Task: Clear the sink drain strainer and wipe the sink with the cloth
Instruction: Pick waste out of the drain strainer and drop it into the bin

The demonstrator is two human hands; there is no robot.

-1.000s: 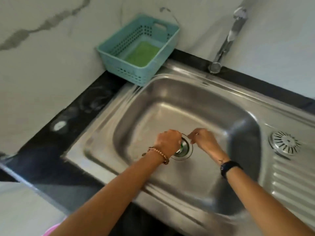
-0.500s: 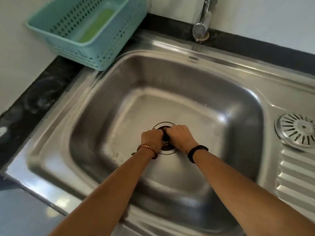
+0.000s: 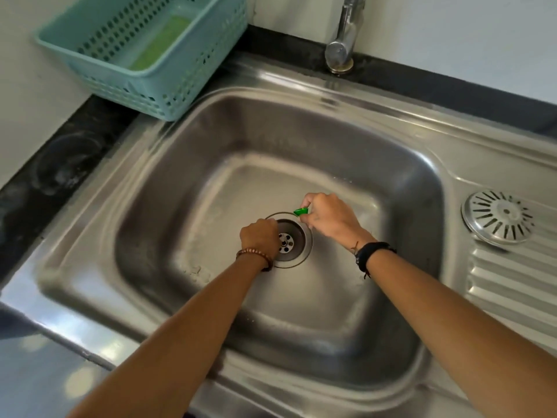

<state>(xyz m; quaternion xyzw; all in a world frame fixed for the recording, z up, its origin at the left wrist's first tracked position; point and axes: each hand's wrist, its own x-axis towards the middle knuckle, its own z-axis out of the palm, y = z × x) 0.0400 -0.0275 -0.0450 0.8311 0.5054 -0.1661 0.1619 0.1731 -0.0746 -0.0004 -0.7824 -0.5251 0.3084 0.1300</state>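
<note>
The steel sink (image 3: 187,182) has its round drain (image 3: 291,241) in the middle of the basin, uncovered, with the perforated metal base showing. My left hand (image 3: 259,239) rests at the drain's left rim, fingers curled; what it holds is hidden. My right hand (image 3: 327,218) hovers just right of the drain and pinches a small green piece (image 3: 300,211) between its fingertips. The slotted metal strainer lid (image 3: 498,217) lies on the drainboard at the right. A green cloth (image 3: 161,43) lies inside the teal basket.
The teal perforated basket (image 3: 156,86) stands on the black counter (image 3: 69,158) at the back left, overlapping the sink's corner. A chrome tap (image 3: 342,40) rises at the back centre. The ribbed drainboard (image 3: 512,291) fills the right side.
Both hands were pressed together over the drain; now my right hand has lifted away to the right with a small green piece, and the open drain shows.
</note>
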